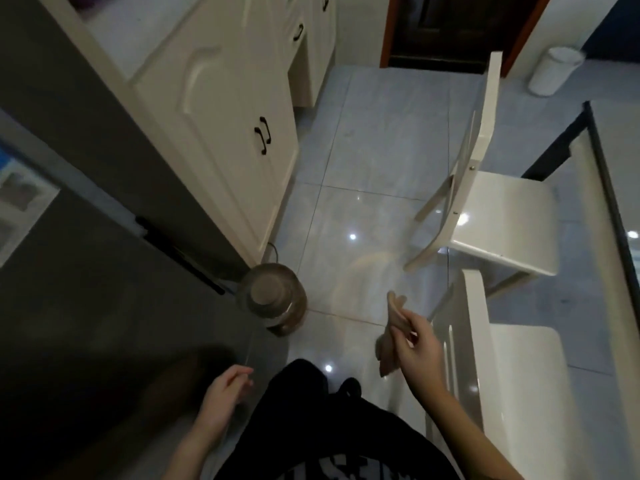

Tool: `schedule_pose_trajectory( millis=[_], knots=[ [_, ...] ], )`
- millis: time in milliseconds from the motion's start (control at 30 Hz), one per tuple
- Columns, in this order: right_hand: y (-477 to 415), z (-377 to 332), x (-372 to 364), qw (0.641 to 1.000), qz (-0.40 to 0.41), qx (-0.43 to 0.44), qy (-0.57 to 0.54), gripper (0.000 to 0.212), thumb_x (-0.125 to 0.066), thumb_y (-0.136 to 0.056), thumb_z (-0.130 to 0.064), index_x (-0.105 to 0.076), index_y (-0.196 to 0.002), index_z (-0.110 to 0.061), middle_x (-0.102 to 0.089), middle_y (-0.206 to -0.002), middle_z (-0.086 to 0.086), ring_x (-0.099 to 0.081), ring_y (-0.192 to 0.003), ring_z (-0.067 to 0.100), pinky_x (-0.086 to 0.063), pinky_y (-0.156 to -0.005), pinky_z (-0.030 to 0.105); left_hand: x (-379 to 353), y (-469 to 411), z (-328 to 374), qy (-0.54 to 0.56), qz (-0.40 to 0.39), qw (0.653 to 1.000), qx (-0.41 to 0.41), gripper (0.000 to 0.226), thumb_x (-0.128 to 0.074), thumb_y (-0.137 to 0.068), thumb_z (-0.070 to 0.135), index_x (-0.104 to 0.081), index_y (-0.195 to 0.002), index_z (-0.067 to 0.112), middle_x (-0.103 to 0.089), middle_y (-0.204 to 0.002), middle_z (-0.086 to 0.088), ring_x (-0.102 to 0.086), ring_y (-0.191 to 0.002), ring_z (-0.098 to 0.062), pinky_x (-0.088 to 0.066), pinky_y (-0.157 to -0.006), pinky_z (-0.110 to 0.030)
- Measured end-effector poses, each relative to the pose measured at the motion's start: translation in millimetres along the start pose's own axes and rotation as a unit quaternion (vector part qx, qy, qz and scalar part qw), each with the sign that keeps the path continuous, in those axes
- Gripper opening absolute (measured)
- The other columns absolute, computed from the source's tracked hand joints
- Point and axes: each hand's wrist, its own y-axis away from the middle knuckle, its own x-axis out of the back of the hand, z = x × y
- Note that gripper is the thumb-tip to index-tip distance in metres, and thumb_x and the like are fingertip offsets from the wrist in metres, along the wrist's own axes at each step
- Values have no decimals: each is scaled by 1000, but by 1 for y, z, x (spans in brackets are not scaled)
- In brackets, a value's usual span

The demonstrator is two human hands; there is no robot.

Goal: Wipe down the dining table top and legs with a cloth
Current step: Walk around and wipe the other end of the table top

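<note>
My right hand [417, 344] holds a beige cloth [391, 334] in the air over the floor, just left of the nearer white chair. The cloth hangs folded and blurred from my fingers. My left hand [227, 388] is low beside my body with its fingers loosely curled and nothing in it. The dining table [614, 202], with a glossy top and a dark rim, runs along the right edge of the view, well to the right of both hands.
Two white chairs [502, 223] [512, 368] stand against the table's left side. A large jar [272, 299] sits on the tiled floor by the white cabinets [214, 109]. A dark grey appliance [86, 237] fills the left. A white bin [554, 71] stands at the far right.
</note>
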Motion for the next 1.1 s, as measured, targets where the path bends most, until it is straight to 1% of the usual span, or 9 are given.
schedule_pose_trajectory(
  millis=[233,367,533,600,667,733,867,1000,1100],
  knots=[
    [-125,-30,-12,999,-5,-14,-34,24,-62,-91,-3,-62,-112,-16,-60,-102,-7,-60,-96,9,-49,-82,19,-13,-90,96,33,11,999,-7,22,-43,-98,6,-65,-96,6,-64,-86,-14,-59,-79,-24,-47,-67,-26],
    [-212,-27,-21,997,25,-54,-40,25,-63,-90,-13,-62,-115,-18,-67,-103,4,-65,-95,17,-56,-85,38,-25,-178,170,13,-1,999,-47,23,-47,-96,3,-66,-87,11,-68,-84,-8,-61,-85,-28,-48,-70,-25],
    [-309,-31,-15,994,63,-87,-35,28,-63,-90,-11,-62,-113,-26,-67,-102,4,-66,-91,22,-56,-83,47,-47,-286,301,-34,-43,994,-99,33,-46,-94,-6,-64,-77,14,-64,-70,-5,-60,-64,-16,-48,-57,-15],
    [-341,-39,-10,991,87,-96,-18,27,-64,-88,-12,-62,-112,-25,-68,-107,8,-67,-93,15,-56,-85,31,-56,-318,355,-48,-65,991,-110,28,-45,-94,-6,-63,-82,11,-62,-73,-7,-56,-62,-14,-45,-52,-9],
    [-374,-44,-3,987,122,-109,-4,35,-63,-87,6,-60,-115,-16,-65,-112,8,-62,-89,-11,-46,-79,4,-63,-349,403,-60,-89,986,-129,23,-45,-94,-6,-63,-90,8,-63,-76,-6,-57,-66,-13,-47,-58,-9],
    [-406,-44,2,981,141,-136,-6,38,-62,-87,9,-60,-120,-9,-62,-112,8,-60,-86,-14,-40,-73,-4,-70,-376,445,-66,-98,983,-139,22,-44,-94,-7,-62,-95,5,-63,-79,-6,-59,-66,-7,-48,-62,-10],
    [-480,-36,3,975,151,-161,24,34,-65,-86,6,-62,-120,2,-61,-106,11,-61,-100,29,-43,-79,14,-90,-433,507,-66,-92,984,-135,24,-45,-95,-2,-64,-92,12,-64,-80,-6,-58,-71,-16,-49,-70,-20],
    [-579,-43,-7,986,76,-151,10,27,-62,-91,-4,-64,-116,-13,-64,-96,8,-66,-92,26,-54,-81,40,-110,-490,540,-67,-68,991,-98,23,-47,-96,2,-66,-90,14,-66,-79,-9,-58,-69,-19,-48,-61,-15],
    [-665,-67,-16,994,70,-72,39,22,-61,-92,-5,-64,-109,-18,-62,-89,2,-64,-86,7,-56,-81,30,-116,-519,561,-41,-34,998,-38,24,-47,-97,4,-66,-86,13,-65,-79,-12,-59,-72,-27,-47,-64,-27]
  ],
)
